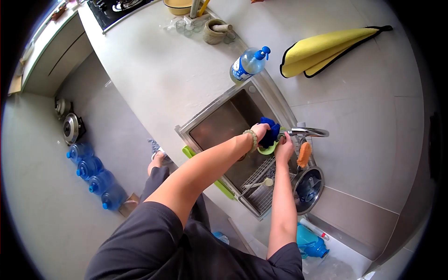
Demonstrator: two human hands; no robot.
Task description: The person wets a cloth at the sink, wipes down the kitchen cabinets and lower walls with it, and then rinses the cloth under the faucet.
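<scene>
Over the sink (212, 128), my left hand (260, 130) is closed on a dark blue cloth (269, 136), with a beaded bracelet on that wrist. My right hand (284, 148) grips the rim of a light green bowl (268, 150), which is partly hidden behind the cloth and my hands. The bowl sits just below the end of the chrome faucet (313, 132). Part of the right fingers is hard to make out against the faucet.
A wire rack (256, 179) spans the sink's near end. A blue pump bottle (247, 65) stands at its far corner. An orange sponge (304, 155) and a round metal pot (319, 179) are at the right. A yellow cloth (326, 49) hangs on the wall.
</scene>
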